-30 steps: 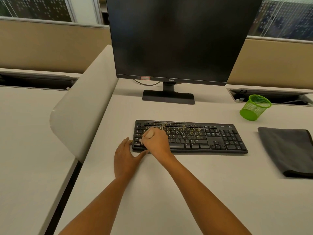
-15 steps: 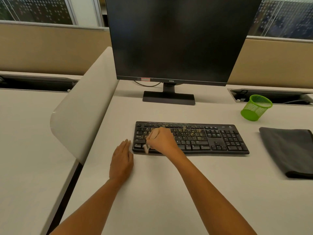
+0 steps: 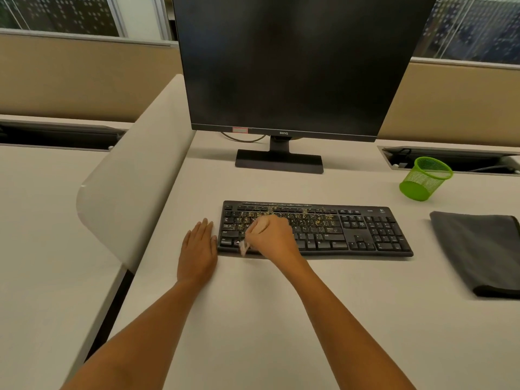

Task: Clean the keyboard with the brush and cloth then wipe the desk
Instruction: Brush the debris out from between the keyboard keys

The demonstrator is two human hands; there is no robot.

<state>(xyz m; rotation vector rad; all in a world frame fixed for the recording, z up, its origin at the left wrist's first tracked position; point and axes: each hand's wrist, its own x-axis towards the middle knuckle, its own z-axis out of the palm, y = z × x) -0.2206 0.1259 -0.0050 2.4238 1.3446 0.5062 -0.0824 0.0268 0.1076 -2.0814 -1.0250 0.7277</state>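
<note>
Right grip (image 3: 271,237) around brush (image 3: 244,247) on keyboard (image 3: 351,229); left grip (image 3: 198,251) released; green mesh cup (image 3: 425,180) apart.

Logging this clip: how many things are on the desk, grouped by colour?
Black: 2, the monitor and the keyboard
Dark grey: 1, the folded cloth
Green: 1, the mesh cup
Pale: 1, the brush, held by the right hand over the keyboard
Total: 5
</note>
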